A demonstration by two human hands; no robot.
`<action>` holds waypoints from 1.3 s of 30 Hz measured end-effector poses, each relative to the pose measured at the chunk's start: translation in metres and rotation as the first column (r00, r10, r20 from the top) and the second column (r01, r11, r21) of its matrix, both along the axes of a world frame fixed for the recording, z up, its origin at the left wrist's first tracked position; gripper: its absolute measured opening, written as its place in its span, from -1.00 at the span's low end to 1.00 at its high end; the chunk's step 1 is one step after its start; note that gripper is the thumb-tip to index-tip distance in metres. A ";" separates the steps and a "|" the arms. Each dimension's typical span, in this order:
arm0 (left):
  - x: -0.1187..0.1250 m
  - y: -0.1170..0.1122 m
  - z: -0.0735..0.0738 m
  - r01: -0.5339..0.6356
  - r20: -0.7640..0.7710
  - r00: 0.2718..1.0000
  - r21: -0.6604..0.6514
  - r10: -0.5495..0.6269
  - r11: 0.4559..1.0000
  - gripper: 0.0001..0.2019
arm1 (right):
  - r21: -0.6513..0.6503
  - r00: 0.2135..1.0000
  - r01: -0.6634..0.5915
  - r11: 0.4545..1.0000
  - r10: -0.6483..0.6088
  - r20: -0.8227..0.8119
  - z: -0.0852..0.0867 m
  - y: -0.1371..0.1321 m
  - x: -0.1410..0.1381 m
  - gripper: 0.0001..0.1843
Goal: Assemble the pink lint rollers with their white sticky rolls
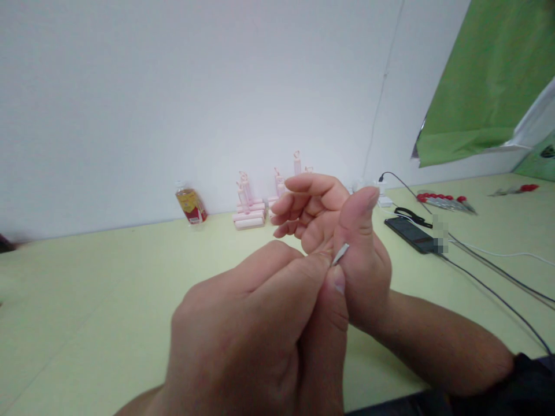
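My left hand (260, 323) is in the foreground with its fingers closed, and thumb and forefinger pinch a small silver metal piece (340, 253). Most of that piece is hidden in the hand, so I cannot name it. Its tip touches the side of my right thumb. My right hand (347, 231) sits just behind, palm toward me, thumb stretched up and fingers loosely curled with nothing in them. Both hands hover above the pale yellow-green table (87, 300).
Against the white wall stand a small bottle with a yellow and red label (191, 205) and a group of pink plastic pieces (250, 211). At the right lie a black phone (410, 232), cables (489, 260), a white charger (384, 197) and red-tipped items (442, 200). A green sheet (489, 81) hangs at the upper right.
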State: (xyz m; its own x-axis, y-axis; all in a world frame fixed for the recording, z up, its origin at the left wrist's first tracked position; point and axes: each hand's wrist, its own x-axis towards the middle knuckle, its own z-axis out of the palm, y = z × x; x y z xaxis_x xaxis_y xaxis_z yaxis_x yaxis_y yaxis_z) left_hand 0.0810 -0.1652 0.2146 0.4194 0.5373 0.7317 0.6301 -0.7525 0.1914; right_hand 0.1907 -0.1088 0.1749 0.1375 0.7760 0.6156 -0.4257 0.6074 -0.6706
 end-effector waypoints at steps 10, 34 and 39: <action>0.000 0.000 0.000 -0.001 -0.005 1.000 -0.003 0.001 1.000 -0.75 | -0.002 1.000 0.013 1.000 -0.013 0.009 0.000 -0.001 0.001 -0.51; -0.001 0.000 -0.001 -0.001 -0.005 1.000 -0.002 0.001 1.000 -0.74 | -0.003 1.000 0.013 1.000 -0.013 0.012 0.000 -0.001 0.001 -0.52; 0.000 0.001 -0.002 -0.002 0.006 1.000 0.022 0.001 1.000 -0.75 | 0.004 1.000 0.021 1.000 -0.021 0.021 -0.001 -0.001 0.001 -0.53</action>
